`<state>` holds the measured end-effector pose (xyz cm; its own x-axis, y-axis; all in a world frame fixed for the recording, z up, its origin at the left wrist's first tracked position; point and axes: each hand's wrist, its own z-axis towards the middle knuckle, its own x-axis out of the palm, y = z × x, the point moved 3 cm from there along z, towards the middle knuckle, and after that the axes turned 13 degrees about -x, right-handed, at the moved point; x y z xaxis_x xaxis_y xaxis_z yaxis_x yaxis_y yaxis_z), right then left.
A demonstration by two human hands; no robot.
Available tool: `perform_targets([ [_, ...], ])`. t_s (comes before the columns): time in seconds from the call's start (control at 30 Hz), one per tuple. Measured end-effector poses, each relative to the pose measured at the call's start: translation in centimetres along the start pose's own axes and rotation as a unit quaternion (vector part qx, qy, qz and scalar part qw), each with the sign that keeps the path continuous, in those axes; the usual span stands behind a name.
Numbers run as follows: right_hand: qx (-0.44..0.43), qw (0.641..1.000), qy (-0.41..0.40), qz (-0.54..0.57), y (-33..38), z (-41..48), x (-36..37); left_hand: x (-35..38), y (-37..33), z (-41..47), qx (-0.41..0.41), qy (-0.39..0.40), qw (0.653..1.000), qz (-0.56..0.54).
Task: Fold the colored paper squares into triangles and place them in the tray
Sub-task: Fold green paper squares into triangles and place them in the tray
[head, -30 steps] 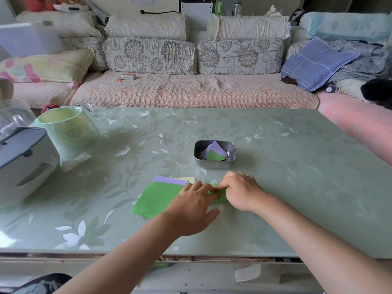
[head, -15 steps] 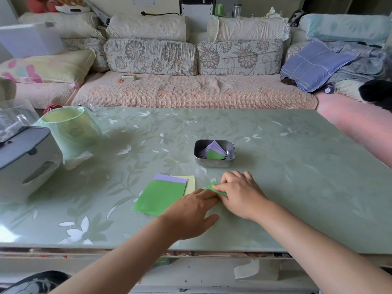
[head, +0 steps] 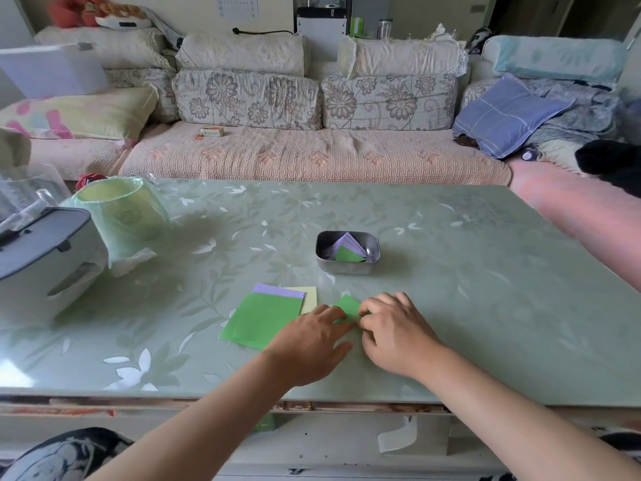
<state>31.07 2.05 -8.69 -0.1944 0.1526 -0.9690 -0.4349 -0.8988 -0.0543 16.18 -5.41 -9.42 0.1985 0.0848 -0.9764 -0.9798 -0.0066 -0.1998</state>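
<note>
A small folded green paper (head: 348,306) lies on the green table (head: 468,272) between my hands. My left hand (head: 312,341) presses its near left edge with the fingertips. My right hand (head: 395,333) pinches its right side, fingers curled over it. Left of them lies a stack of flat paper squares (head: 265,317), green on top, with purple and yellow edges showing behind. Beyond my hands stands a small metal tray (head: 347,267) holding folded purple and green triangles.
A green plastic-wrapped bucket (head: 121,216) and a grey-white appliance (head: 41,262) stand at the table's left. A sofa with cushions runs along the far side. The table's near edge lies just under my forearms.
More of the folded green paper now shows beyond my fingers. My right hand has shifted slightly right and nearer. The stack and tray have not moved.
</note>
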Motion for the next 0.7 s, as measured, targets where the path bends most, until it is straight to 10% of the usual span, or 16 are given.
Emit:
perform_targets([
  [0.7, 0.045, 0.998, 0.011, 0.032, 0.2, -0.4, -0.1, -1.0, 3.2, -1.9, -0.082, -0.017, 0.996, 0.015],
])
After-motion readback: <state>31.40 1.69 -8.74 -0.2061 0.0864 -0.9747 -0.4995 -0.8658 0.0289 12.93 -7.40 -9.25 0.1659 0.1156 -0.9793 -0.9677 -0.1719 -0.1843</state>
